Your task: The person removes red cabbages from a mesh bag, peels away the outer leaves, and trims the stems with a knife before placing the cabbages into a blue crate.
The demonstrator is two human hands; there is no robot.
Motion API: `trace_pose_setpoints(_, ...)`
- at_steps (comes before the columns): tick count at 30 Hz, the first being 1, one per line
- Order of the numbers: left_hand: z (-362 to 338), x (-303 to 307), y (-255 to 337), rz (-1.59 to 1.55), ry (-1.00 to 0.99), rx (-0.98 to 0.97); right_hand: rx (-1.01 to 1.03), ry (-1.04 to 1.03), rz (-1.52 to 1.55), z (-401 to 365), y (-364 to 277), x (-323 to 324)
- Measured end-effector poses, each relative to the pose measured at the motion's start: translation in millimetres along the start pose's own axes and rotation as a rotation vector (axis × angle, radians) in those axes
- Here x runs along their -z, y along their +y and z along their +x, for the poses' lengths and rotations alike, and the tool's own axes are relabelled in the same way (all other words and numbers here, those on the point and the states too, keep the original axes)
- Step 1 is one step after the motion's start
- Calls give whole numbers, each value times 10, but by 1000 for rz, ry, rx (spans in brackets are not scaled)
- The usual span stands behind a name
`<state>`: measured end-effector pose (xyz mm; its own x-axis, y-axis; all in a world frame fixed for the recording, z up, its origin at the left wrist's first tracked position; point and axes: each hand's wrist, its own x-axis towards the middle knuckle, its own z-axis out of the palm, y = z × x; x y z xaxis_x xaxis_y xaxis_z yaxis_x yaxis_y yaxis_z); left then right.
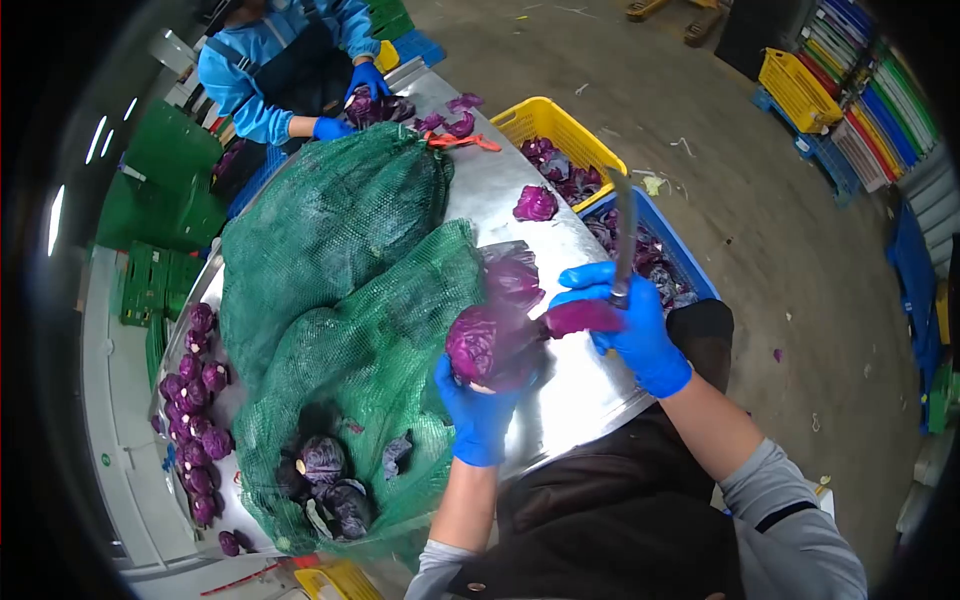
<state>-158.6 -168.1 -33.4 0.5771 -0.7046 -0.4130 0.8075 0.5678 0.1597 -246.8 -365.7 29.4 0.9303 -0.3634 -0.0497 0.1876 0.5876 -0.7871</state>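
A red cabbage (pixel 487 345) rests in my left hand (pixel 475 415), whose blue-gloved fingers wrap round it from below. In my right hand (pixel 640 330), also blue-gloved, is a knife (pixel 626 240) with its blade pointing up and away. A loose purple cabbage leaf (pixel 583 318) lies against that hand's fingers, close to the cabbage's right side; the area between them is blurred. Just beyond the cabbage, more leaves (pixel 512 275) lie on the metal table (pixel 575 395). To the left, an open green mesh sack (pixel 370 350) has several cabbages (pixel 322 460) at its mouth.
A full green mesh sack (pixel 320 220) stands farther back. Trimmed cabbages (pixel 195 400) line the left table edge. A yellow crate (pixel 555 115) and a blue crate (pixel 690 262) with leaves stand beyond the right edge. Across the table, a co-worker in blue sleeves (pixel 240 90) handles cabbage.
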Motion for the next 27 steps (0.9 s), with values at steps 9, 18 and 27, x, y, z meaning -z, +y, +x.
trace_pose_setpoints(9, 95, -78, -7, -343, -134, 78, 251, 308, -42, -141, -98, -38)
trace_pose_setpoints(18, 49, -78, 335, -328, -91, 1, 435, 352, -1084, 81, -147, 509)
trace_pose_setpoints(27, -122, 66, 530, -272, -274, -100, -172, 85, -784, 94, 611, 285)
